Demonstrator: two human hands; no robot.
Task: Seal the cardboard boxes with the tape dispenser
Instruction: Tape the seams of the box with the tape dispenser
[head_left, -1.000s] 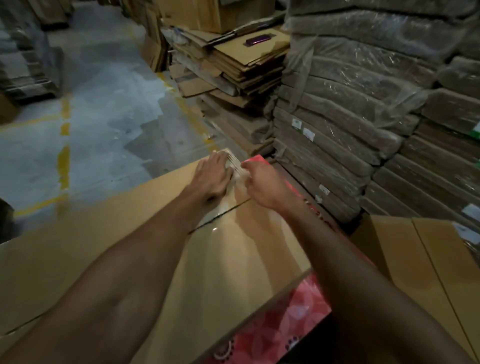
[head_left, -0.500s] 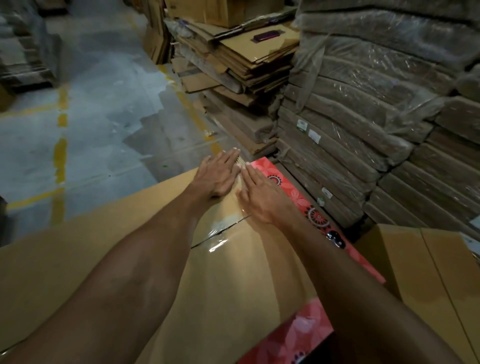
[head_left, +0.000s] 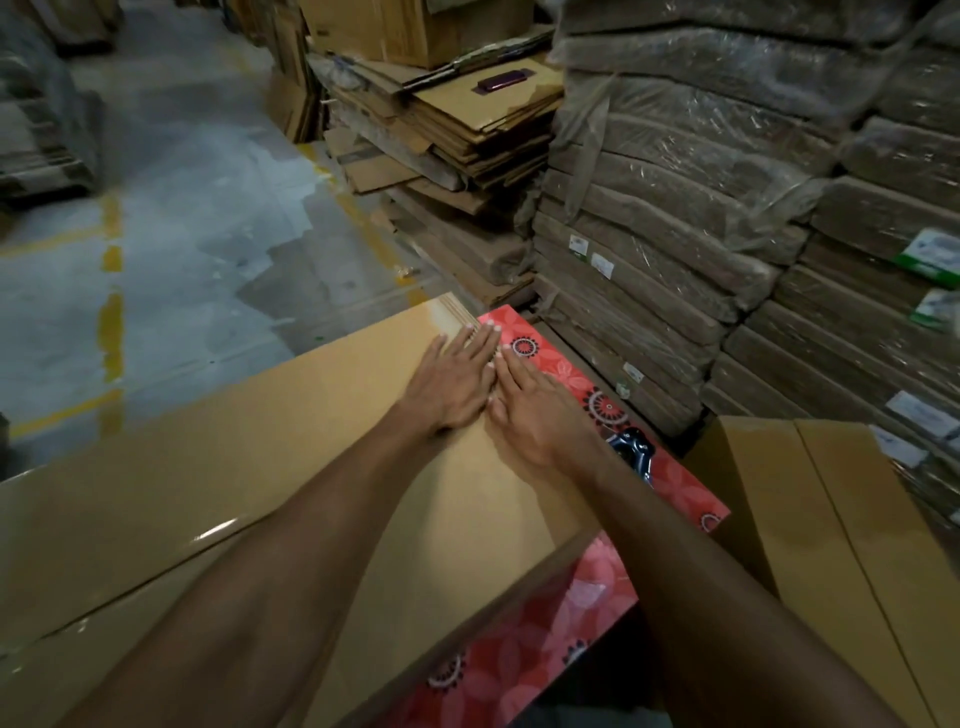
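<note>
Palms down, left hand (head_left: 451, 385) and right hand (head_left: 536, 410) pressed the cardboard box (head_left: 249, 447), fingers straight, holding nothing. Box rested on red-patterned counter (head_left: 680, 499).

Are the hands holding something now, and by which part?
Nothing is held. The left hand and right hand press flat, fingers straight, on the brown cardboard box top.

The cardboard box (head_left: 234, 441) runs off-frame left; the right forearm (head_left: 701, 551) half-hides a dark object (head_left: 635, 450).

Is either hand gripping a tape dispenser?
No, the left hand and right hand both press flat, fingers straight, on the cardboard box.
</note>
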